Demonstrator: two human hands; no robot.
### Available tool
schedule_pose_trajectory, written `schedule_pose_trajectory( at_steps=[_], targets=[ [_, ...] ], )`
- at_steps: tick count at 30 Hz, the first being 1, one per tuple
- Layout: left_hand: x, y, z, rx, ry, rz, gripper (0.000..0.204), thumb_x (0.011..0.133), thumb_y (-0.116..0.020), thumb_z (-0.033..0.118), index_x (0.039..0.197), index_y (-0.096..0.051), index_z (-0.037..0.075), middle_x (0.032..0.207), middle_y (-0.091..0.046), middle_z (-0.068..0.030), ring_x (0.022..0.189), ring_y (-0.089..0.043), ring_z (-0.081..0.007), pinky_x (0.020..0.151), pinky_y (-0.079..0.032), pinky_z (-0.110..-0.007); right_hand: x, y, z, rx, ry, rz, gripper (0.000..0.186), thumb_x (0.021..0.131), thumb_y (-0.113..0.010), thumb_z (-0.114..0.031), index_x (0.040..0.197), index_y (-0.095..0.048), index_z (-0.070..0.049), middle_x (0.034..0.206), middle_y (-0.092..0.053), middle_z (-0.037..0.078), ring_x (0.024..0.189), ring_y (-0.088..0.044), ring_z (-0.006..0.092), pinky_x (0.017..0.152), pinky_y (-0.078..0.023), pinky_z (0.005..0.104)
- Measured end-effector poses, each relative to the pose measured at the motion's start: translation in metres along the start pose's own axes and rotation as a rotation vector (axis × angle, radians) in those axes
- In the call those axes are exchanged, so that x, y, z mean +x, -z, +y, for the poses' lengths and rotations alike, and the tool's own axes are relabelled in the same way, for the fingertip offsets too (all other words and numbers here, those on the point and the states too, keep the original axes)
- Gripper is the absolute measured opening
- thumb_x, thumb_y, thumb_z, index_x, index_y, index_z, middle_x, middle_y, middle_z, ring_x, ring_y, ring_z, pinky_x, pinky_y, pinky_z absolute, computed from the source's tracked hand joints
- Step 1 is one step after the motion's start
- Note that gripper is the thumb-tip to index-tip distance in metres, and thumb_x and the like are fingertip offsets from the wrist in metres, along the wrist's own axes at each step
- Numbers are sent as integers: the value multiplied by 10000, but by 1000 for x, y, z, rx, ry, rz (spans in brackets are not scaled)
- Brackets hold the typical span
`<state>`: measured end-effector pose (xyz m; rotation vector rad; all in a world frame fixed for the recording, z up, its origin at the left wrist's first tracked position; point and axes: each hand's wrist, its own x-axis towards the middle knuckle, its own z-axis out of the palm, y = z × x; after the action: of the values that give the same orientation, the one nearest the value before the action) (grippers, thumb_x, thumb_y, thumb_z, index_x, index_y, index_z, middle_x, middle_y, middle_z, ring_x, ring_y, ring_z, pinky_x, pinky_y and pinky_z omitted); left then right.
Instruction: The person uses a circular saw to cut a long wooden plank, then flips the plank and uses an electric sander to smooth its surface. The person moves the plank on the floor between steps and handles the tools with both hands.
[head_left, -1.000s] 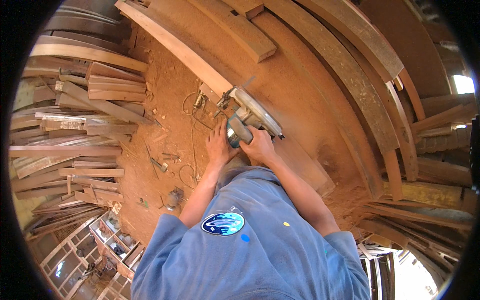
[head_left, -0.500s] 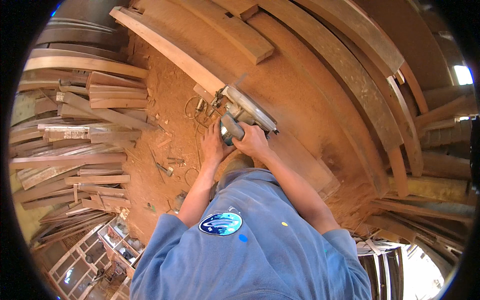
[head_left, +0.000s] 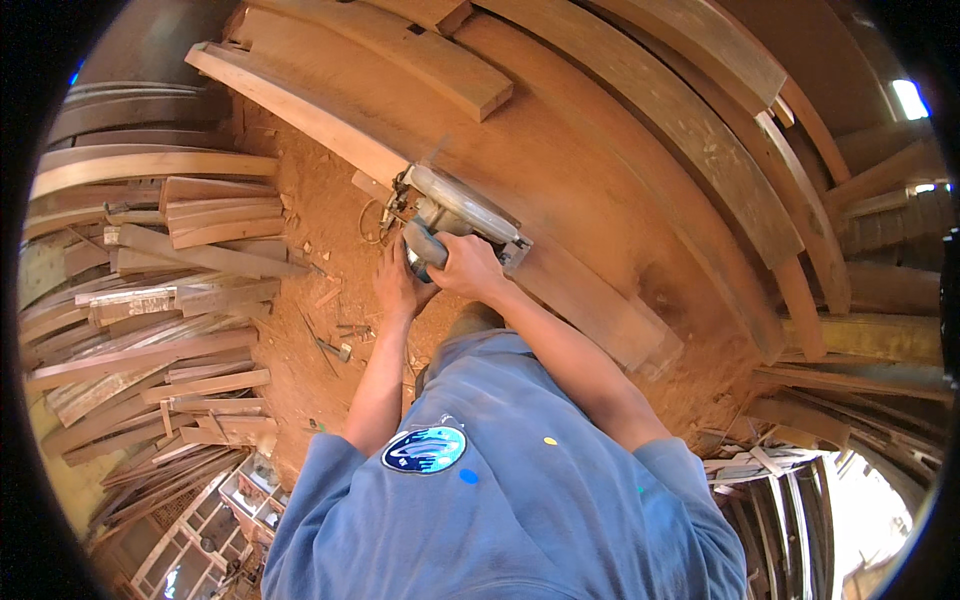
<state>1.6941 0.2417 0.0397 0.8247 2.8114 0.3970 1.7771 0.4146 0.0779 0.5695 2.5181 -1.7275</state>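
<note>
My right hand [head_left: 468, 268] grasps the dark, curved handle [head_left: 428, 243] of a handheld circular saw with a long silver metal guard [head_left: 465, 203]; its fingers are wrapped around the grip. My left hand [head_left: 397, 284] cups the left side of the same saw's body, fingers along the outer face, thumb toward me. The saw is located ahead of my torso, its guard running from upper left to lower right.

A long, pale, straight-edged wooden board [head_left: 305, 112] extends from the saw's front end to the upper left. A flat, dust-coated reddish-brown plank [head_left: 595, 305] extends from its rear to the lower right. Contact between the blade and the wood is hidden.

Beyond the saw lies a thick brown timber with a squared end [head_left: 468, 85]. Further right, long heavy grey-brown planks [head_left: 690, 150] appear curved by the lens. At the left, stacks of cut wooden boards [head_left: 222, 210] border the orange-brown, sawdust-covered floor [head_left: 300, 400]. A small metal-headed tool [head_left: 343, 352] lies on that floor, left of my left forearm.
</note>
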Motion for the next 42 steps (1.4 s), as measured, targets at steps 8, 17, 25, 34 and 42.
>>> schedule_pose_trajectory(
  at_steps=[8,17,25,34,42],
  targets=[
    [5,1,4,59,38,-46,1143,560,-914,448,1508,-377,101,1446,-524,-138,1295,-527,-350,1022,-440,-510,1,-1,2,-5,-2,2,365,797,-717,-327,1048,-694,-64,913,-725,228,912,-689,423,825,-546,496],
    [8,-21,-28,-8,-40,58,1123,570,-904,468,1503,-392,109,1448,-521,-118,1323,-510,-320,1039,-432,-492,4,-8,4,15,34,30,330,783,-722,-295,1005,-691,-54,884,-716,225,885,-679,426,787,-538,505],
    [11,-17,-19,129,-72,57,1094,586,-886,482,1503,-397,139,1445,-518,-86,1334,-503,-297,1013,-444,-475,5,-9,9,3,46,78,327,778,-726,-293,1004,-692,-59,882,-715,233,885,-679,433,801,-541,505],
    [14,-2,-5,126,19,-44,1108,594,-881,463,1524,-370,145,1461,-504,-85,1335,-499,-308,1017,-437,-504,11,-13,13,19,36,73,336,782,-726,-311,1016,-694,-73,936,-716,240,925,-676,435,830,-538,513],
    [17,-19,-33,96,-34,38,1101,598,-875,445,1526,-366,147,1465,-503,-92,1325,-509,-321,1006,-445,-522,11,-13,7,10,13,41,336,794,-715,-329,1028,-701,-89,962,-718,237,944,-675,442,852,-537,520]
  ],
)
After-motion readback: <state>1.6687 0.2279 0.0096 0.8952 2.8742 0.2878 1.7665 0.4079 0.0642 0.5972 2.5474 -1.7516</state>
